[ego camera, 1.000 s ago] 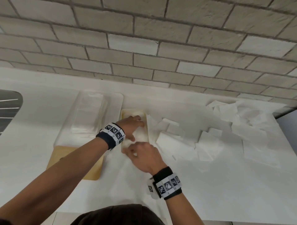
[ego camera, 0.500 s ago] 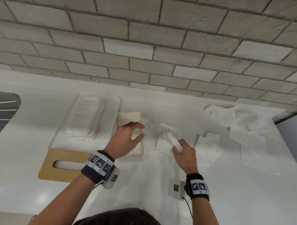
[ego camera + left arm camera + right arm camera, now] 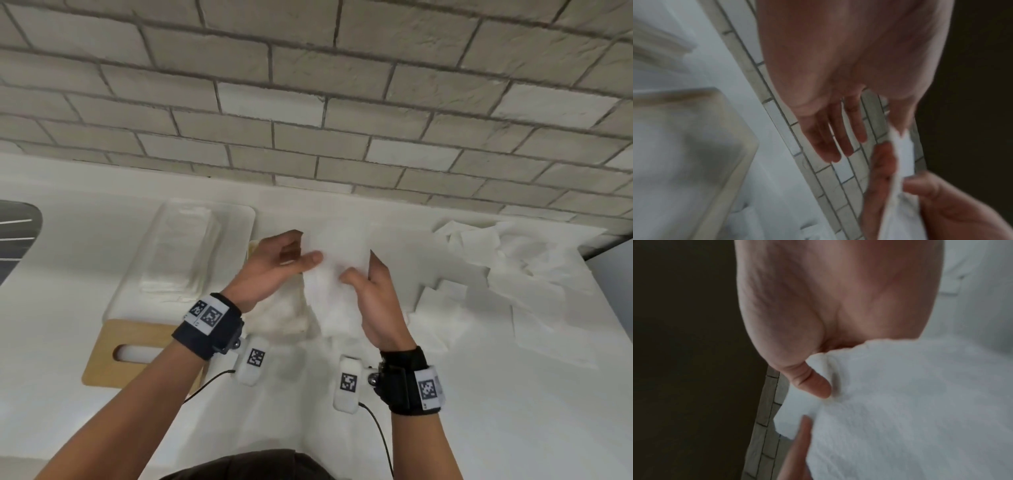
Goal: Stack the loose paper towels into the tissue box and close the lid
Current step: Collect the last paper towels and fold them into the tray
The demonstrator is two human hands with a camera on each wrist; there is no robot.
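Head view: both hands are raised above the white surface (image 3: 445, 428), holding one paper towel (image 3: 337, 274) between them.
Left hand (image 3: 274, 270): thumb pressed on the towel's left edge; in the left wrist view the other fingers (image 3: 830, 138) are stretched out straight behind the sheet.
Right hand (image 3: 375, 301): thumb and fingers pinch the towel's right side; the right wrist view shows the thumb (image 3: 813, 382) pushed into the sheet.
Paper towel: off the surface, hanging between the hands, just above the open tissue box.
Tissue box (image 3: 281, 315): cream, open, mostly hidden behind the hands, white towels inside.
Lid (image 3: 137, 353): wooden, with an oval slot, lying flat to the left of the box.
Loose towels (image 3: 486, 284): scattered on the surface to the right.
Clear tray (image 3: 185, 253): left of the box, against the brick wall (image 3: 308, 102).
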